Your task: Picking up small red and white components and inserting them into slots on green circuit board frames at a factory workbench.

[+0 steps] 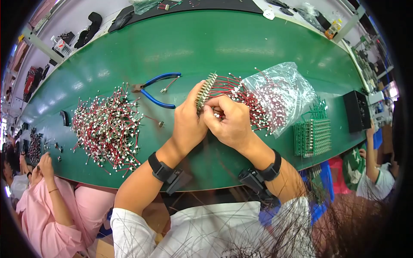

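My left hand [189,120] is closed around a narrow strip of small circuit boards [206,91], tilted up over the green table. A row of metal pins stands along the strip, and red wires with white plugs fan out from its right side. At the strip's near end, my right hand [231,122] is closed in a pinch against it; what lies between those fingertips is hidden. Blue-handled cutting pliers [157,91] lie just beyond my left hand, jaws pointing left. A loose red wired piece [164,90] rests between their handles, another wired piece [161,124] nearer me.
A large heap of red-wired parts [107,129] covers the table's left. To the right are a clear plastic bag [284,92] over more wires, a stack of green circuit panels [312,137] and a black bin [356,111]. People sit at both sides, a pink sleeve [34,215] at left.
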The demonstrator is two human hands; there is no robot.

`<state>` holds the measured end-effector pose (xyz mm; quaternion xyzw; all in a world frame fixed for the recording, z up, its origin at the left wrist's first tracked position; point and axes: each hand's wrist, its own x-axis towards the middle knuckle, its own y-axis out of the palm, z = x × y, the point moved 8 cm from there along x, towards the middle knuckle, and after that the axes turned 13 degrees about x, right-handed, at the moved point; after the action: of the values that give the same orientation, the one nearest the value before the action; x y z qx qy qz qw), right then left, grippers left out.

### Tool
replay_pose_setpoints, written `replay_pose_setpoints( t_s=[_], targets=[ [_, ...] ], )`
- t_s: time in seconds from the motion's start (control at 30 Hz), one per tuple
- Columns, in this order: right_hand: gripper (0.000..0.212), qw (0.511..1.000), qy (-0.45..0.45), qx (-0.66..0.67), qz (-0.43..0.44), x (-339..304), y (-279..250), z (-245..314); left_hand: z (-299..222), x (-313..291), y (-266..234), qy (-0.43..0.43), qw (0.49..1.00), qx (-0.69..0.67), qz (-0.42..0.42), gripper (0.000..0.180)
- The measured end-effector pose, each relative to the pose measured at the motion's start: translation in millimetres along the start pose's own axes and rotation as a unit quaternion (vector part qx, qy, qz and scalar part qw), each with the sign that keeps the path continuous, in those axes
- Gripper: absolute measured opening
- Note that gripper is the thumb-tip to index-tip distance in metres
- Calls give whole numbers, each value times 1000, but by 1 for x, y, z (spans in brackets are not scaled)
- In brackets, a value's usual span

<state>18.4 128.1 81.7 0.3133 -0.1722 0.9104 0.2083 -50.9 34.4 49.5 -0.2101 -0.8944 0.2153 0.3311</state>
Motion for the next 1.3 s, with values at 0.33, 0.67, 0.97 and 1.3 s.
replay_pose_setpoints(
  t_s=[0.33,0.67,0.97,1.3],
  targets=[
    [9,1000,-5,-16,5,0,1,2,0,0,0,19,1000,-7,-7,55],
    [10,997,-29,-66,21,-1,5,2,0,-1,1,21,1000,-1,-2,53],
    [13,995,-25,-87,33,-3,5,-2,8,-2,1,7,1000,7,-16,51],
    [12,998,-21,-59,29,0,5,-4,7,-1,0,27,999,21,-31,49]
  ],
)
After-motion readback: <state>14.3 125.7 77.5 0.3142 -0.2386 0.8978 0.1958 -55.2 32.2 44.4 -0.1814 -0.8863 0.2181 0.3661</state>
